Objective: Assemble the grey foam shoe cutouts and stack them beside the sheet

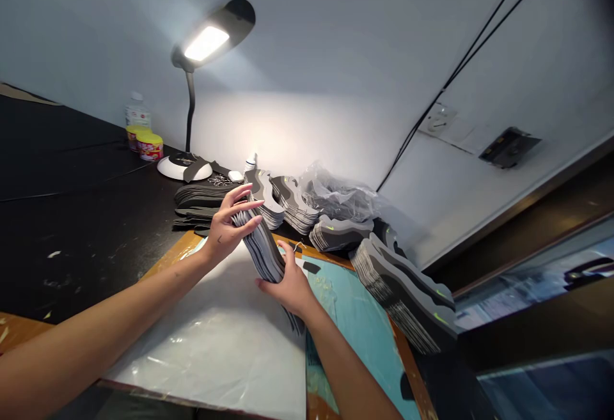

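Note:
A stack of thin grey-and-black shoe upper pieces (263, 250) stands tilted between my hands, above a white sheet (215, 337). My left hand (231, 223) has its fingers and thumb around the upper end of the stack. Lower down, my right hand (290, 280) grips the stack from the right, its thumb and fingers on either side. The bottom ends of the pieces fan out beneath my right hand. Just behind my left hand lies a pile of dark pieces (196, 196).
More stacked grey pieces (403, 298) line the right and back, some with yellow-green marks. Crumpled clear plastic (336, 193) lies among them. A lit desk lamp (185, 167), yellow-lidded tubs (150, 146) and a bottle (137, 112) stand at the back left. A teal mat (364, 318) lies at right.

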### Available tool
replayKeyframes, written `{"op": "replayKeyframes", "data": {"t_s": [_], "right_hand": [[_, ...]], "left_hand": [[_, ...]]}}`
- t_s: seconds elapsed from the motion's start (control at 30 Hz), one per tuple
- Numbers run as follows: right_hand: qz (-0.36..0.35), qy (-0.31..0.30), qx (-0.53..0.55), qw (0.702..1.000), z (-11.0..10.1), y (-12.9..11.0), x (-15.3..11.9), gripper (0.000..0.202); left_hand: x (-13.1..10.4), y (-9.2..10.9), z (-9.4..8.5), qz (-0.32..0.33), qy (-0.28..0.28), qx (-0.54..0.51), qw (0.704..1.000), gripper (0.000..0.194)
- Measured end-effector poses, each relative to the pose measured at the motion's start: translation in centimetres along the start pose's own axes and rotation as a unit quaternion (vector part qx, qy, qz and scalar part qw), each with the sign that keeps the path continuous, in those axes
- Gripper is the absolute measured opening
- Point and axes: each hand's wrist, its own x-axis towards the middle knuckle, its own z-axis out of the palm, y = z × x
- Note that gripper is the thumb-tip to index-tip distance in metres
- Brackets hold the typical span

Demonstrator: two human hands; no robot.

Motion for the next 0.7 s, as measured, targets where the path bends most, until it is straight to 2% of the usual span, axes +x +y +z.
{"op": "replayKeyframes", "data": {"t_s": [0.23, 0.4, 0.47, 0.57, 0.7], "right_hand": [[-0.064, 0.048, 0.020, 0.997, 0.3, -0.3, -0.1, 0.086], [-0.058, -0.004, 0.003, 0.998, 0.4, 0.1, 0.1, 0.108], [-0.073, -0.013, -0.020, 0.997, -0.2, -0.3, 0.1, 0.109], [-0.085, -0.001, -0.063, 0.994, -2.6, -1.6, -0.8, 0.099], [-0.033, 0.046, -0.123, 0.991, -8.1, -2.6, -4.9, 0.092]], "left_hand": [[0.2, 0.0, -0.3, -0.023, -0.031, -0.037, 0.999, 0.037], [0.0, 0.7, 0.1, -0.043, -0.020, -0.038, 0.998, 0.035], [-0.1, 1.0, 0.2, -0.045, -0.016, -0.039, 0.998, 0.036], [-0.1, 0.8, 0.4, -0.045, -0.014, -0.063, 0.997, 0.035], [-0.3, -1.2, 0.9, -0.101, -0.039, -0.168, 0.980, 0.047]]}}
